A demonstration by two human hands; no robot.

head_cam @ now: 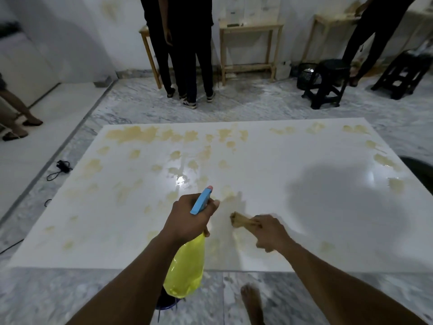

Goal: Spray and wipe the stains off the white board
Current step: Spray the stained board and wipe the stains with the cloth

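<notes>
grey marbled floor [257, 109] carrying a large white board [269, 184] laid flat. yellowish stains [136, 134] lie scattered over the board, densest along its far edge and across its left half. left of the board, a black cable [59, 168] lies on the floor. beyond the board stand a black stool [325, 90], a black basket [305, 77] and a wooden table [248, 48].

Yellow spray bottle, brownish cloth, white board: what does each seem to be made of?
Yellow spray bottle: likely translucent plastic, glossy; light shows through its body. Brownish cloth: soft fabric, bunched and creased, though blurred. White board: smooth glossy sheet, perhaps laminate or acrylic; it mirrors a lamp glare.
</notes>
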